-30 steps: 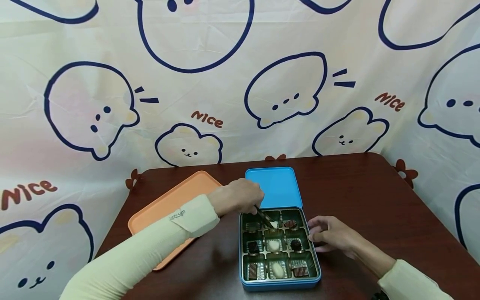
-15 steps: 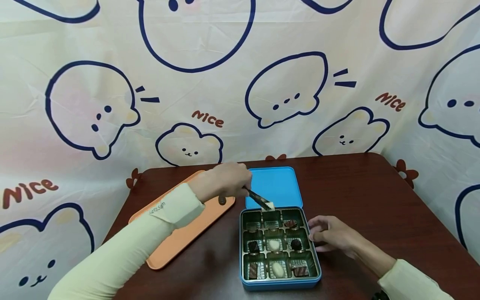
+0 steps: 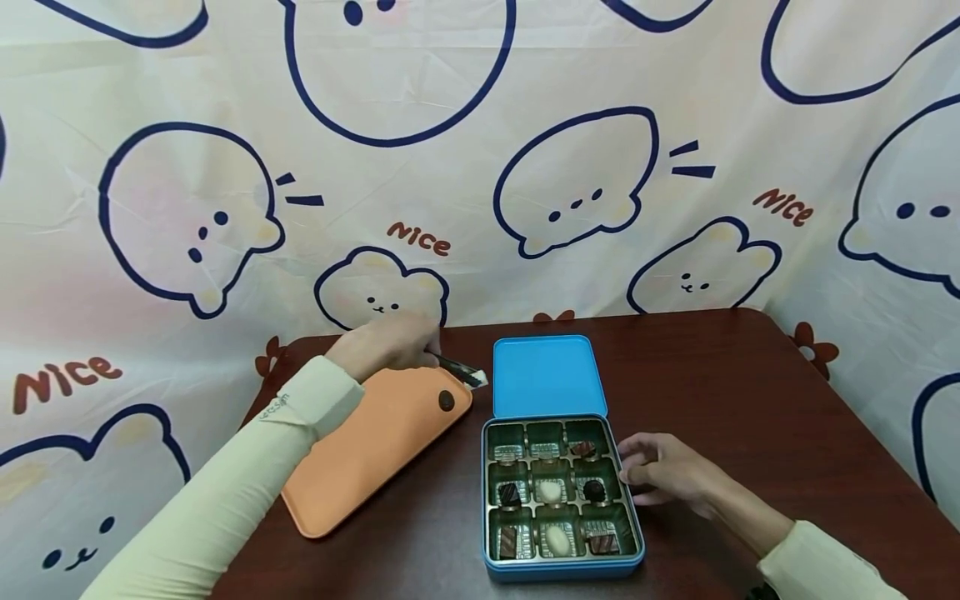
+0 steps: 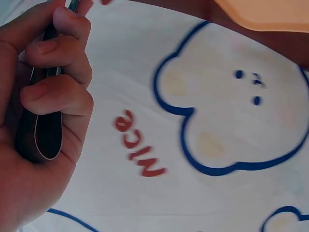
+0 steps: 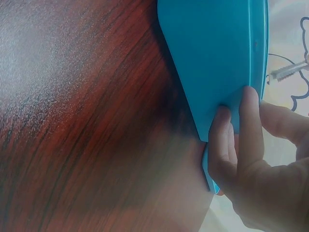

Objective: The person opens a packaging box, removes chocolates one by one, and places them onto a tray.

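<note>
Moved leftward since the earlier frame: left grip [image 3: 393,342], tongs [image 3: 453,367] and white piece [image 3: 478,380], from the back edge of the box [image 3: 566,571] to the right end of the tray [image 3: 348,471]. Position of the right grip [image 3: 667,467] unchanged.

Findings, left to right. Orange tray lies at a slant on the brown counter [image 3: 720,392]. Left grip is raised over the tray's far side, fingers curled round the tongs' black handle. White piece sits at the tongs' tips, just beside the tray's right corner; its height above the surface cannot be determined. Dark disc [image 3: 446,401] rests on the tray near that corner. Blue lid [image 3: 549,375] lies flat behind the box, adjoining it. Box is divided three by three: brown piece in the back right compartment; dark, white and dark pieces across the middle row; brown, white and brown across the front. Right grip is relaxed, clasping nothing, fingertips touching the box's right wall.
</note>
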Demonstrator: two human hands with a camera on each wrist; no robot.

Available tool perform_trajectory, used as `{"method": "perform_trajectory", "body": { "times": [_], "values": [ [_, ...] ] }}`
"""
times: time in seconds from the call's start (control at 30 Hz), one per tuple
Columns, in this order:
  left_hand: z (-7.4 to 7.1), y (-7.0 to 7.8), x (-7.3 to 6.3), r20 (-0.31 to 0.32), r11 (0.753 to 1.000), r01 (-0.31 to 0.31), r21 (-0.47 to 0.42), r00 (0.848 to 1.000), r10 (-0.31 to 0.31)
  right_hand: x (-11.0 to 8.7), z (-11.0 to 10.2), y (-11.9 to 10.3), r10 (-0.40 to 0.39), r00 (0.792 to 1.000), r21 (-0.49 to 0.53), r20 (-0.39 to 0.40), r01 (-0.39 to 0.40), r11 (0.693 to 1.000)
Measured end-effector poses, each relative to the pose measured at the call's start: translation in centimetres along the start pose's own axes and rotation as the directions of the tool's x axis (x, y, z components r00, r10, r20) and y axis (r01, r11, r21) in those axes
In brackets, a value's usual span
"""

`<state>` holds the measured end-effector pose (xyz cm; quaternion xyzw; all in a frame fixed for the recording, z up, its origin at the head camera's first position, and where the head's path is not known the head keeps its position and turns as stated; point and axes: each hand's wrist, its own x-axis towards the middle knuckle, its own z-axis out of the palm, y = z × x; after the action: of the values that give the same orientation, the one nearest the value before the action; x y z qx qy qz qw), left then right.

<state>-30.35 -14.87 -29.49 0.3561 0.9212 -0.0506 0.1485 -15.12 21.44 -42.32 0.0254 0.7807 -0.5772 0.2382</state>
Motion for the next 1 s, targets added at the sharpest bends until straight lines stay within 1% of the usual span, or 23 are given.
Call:
{"method": "perform_trajectory", "body": {
  "times": [0.13,0.2,0.3,0.43,0.53,0.67,0.8,1.0],
  "values": [
    [1.0,-1.9,-0.1,0.015,0.998,0.065,0.016,0.998,-0.065,0.0,-0.1,0.0,0.000,1.000,-0.001,-0.003,0.000,1.000],
    [1.5,-2.7,0.0,0.026,0.994,0.109,0.017,0.994,-0.109,0.0,-0.1,0.1,0.001,1.000,-0.001,-0.003,-0.001,1.000],
    [2.2,-3.9,0.0,0.036,0.987,0.159,0.032,0.986,-0.160,0.0,-0.1,0.2,0.008,1.000,-0.001,-0.010,-0.008,1.000],
    [3.0,-5.1,-0.1,0.032,0.976,0.210,0.058,0.977,-0.212,-0.1,-0.2,0.1,0.008,1.000,0.001,-0.013,-0.008,1.000],
    [3.5,-5.8,-0.3,0.017,0.971,0.228,0.067,0.973,-0.229,-0.1,-0.2,0.2,0.006,1.000,0.000,-0.010,-0.006,1.000],
    [4.1,-6.5,-0.5,-0.001,0.970,0.236,0.065,0.972,-0.236,-0.1,-0.1,0.2,0.006,1.000,0.001,-0.006,-0.006,1.000],
    [4.5,-6.8,-0.7,0.007,0.968,0.246,0.053,0.969,-0.246,0.0,0.0,0.2,0.006,1.000,0.006,-0.004,-0.006,1.000],
    [4.5,-7.0,-0.5,0.033,0.963,0.267,0.048,0.963,-0.268,0.2,-0.1,0.2,-0.008,1.000,0.001,-0.006,0.008,1.000]
  ]
}}
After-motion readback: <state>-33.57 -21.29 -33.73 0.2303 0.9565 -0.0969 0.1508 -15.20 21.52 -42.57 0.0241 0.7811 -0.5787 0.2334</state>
